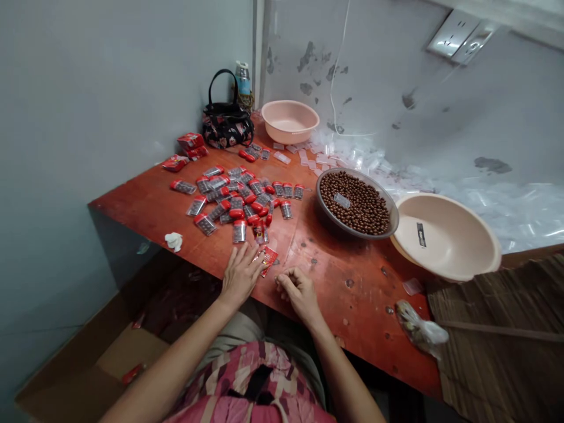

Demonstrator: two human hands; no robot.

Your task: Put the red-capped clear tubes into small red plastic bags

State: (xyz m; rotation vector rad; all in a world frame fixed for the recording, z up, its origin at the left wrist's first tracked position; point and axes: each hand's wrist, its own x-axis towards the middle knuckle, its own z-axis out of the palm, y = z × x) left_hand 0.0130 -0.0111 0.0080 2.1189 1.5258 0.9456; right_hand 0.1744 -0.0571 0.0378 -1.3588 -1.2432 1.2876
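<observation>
The left hand point(240, 276) spreads its fingers point(241, 253) on a packet point(268, 258), apparently steadying it; the right hand point(301, 294) curls, any pinch unclear.

L hand point(240, 275) palm down, fingers point(240, 255) spread, R hand point(301, 291) curled inward (both arms point(183, 355) fwd)

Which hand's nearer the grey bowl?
Right. The right hand is on the near side of the grey bowl, left of it; the left hand is farther left, at a red packet.
</observation>
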